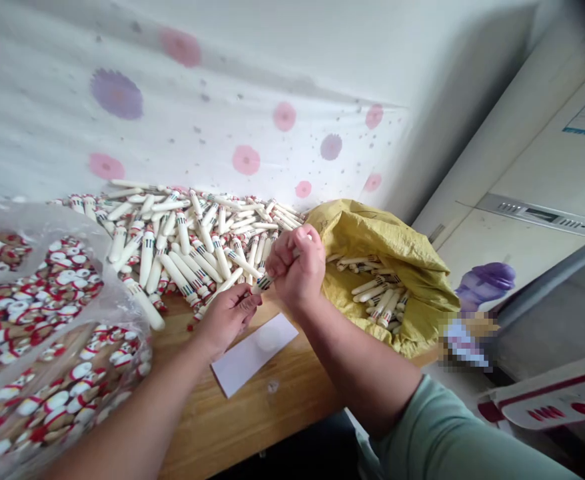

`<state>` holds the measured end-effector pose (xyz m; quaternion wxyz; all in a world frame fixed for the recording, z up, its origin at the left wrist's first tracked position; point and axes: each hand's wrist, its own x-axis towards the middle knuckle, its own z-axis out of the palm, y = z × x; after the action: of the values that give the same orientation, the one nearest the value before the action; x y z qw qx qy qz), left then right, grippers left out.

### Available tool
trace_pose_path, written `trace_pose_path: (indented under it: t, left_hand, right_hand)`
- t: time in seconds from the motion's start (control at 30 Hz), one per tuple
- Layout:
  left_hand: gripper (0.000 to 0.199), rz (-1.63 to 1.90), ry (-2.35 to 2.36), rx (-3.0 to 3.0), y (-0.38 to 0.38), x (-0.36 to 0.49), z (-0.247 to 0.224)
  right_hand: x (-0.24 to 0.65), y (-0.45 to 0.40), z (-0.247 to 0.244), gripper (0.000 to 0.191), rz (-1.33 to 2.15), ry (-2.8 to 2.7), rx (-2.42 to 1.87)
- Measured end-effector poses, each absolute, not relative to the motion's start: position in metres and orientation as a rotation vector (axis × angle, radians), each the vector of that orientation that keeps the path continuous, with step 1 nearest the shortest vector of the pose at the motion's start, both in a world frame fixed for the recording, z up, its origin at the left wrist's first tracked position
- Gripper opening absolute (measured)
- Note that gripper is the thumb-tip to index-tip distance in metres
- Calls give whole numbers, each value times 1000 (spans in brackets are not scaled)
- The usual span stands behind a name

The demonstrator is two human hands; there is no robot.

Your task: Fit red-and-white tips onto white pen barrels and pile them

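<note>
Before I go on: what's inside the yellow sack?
The yellow sack holds a loose heap of white pens with coloured marks near one end. The upper layer hides whatever lies deeper, and the sack's folds cover its bottom.

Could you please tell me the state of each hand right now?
Right hand: closed around a white pen.
Left hand: closed at the pen's striped end; what it pinches is mostly hidden.

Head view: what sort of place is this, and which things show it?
Probably a home room used as a workspace: a fridge-like appliance stands at the right, a flowered sheet hangs behind, and white pens lie heaped on the wooden table.
</note>
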<state>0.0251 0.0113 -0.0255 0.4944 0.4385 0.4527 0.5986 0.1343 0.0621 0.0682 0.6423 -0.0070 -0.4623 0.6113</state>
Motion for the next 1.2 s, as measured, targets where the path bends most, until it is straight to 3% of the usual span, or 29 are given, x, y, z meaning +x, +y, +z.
trace_pose_path:
  t: [0.2, 0.33, 0.53, 0.7, 0.87, 1.07, 1.2]
  left_hand:
    - [25, 1771, 1142, 458, 21, 9, -19]
    - [24, 1801, 1169, 371, 23, 1, -16]
    - [18, 1730, 1139, 387, 19, 7, -11]
    - [18, 1642, 1248, 518, 19, 7, -14]
    - [24, 1515, 1280, 684, 21, 4, -19]
    - [25, 1415, 1362, 831, 19, 8, -17]
    - [38, 1437, 1333, 898, 17, 8, -15]
  right_hand:
    - [49, 133, 138, 25, 853, -1212, -196]
    - [24, 181, 129, 35, 704, -1623, -753]
    - [190, 184, 65, 22, 758, -1958, -694]
    - [328, 191, 30, 26, 376, -2414, -1366]
    - [350, 195, -1, 36, 337, -2660, -1578]
    - [345, 201, -6, 20, 257, -2707, -1614]
    - [343, 188, 11, 12, 134, -2641, -1489]
